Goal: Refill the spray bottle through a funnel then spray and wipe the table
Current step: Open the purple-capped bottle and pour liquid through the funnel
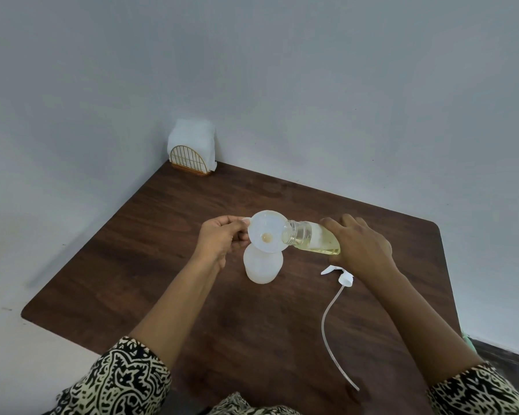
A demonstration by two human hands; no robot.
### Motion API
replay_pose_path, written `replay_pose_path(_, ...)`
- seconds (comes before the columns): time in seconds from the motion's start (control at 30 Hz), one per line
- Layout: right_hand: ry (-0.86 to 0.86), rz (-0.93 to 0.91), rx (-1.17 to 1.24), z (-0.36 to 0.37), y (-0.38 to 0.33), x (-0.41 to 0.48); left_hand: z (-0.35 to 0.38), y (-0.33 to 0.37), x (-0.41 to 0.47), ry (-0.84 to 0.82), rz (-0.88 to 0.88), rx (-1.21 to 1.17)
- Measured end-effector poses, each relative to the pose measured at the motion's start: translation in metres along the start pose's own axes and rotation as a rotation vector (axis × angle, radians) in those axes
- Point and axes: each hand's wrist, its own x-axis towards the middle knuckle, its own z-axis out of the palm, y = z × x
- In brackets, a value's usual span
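Between the thumb and curled fingers of the left hand [222, 238] sits the small tab on the rim of the funnel [267, 232], pinched tight. The white funnel is seated in the neck of the spray bottle [262, 266], and a small amber pool lies at its centre hole. The spray bottle is pale and translucent. It stands upright near the middle of the table [162, 265], directly below the funnel and just beside the left palm.

On the other side, the fingers of the right hand [363, 244] curl over the body of the refill bottle [312, 238], gripping it from above. This clear bottle is tipped almost level, with its uncapped, threaded mouth over the funnel's right rim; whether the two touch I cannot tell. Yellowish liquid lies along its lower side, toward the end in the hand.

Just beneath the right wrist, the spray head [340, 275] lies on the wood, apart from the spray bottle. Its long dip tube [327, 319] curves toward the near edge of the table. Both forearms are bare up to black-and-cream patterned sleeves [117, 381] at the bottom of the view.

Farther out, at the far left corner of the dark wooden table, a gold wire napkin holder [191, 163] stands against the grey wall [282, 85] with white napkins [192, 136] upright in it.
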Motion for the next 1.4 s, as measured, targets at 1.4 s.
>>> replay_pose_path(1.4,0.009,0.042,-0.080,-0.011,-0.007,-0.002,0.000,0.004,-0.001,0.004,-0.007,0.043)
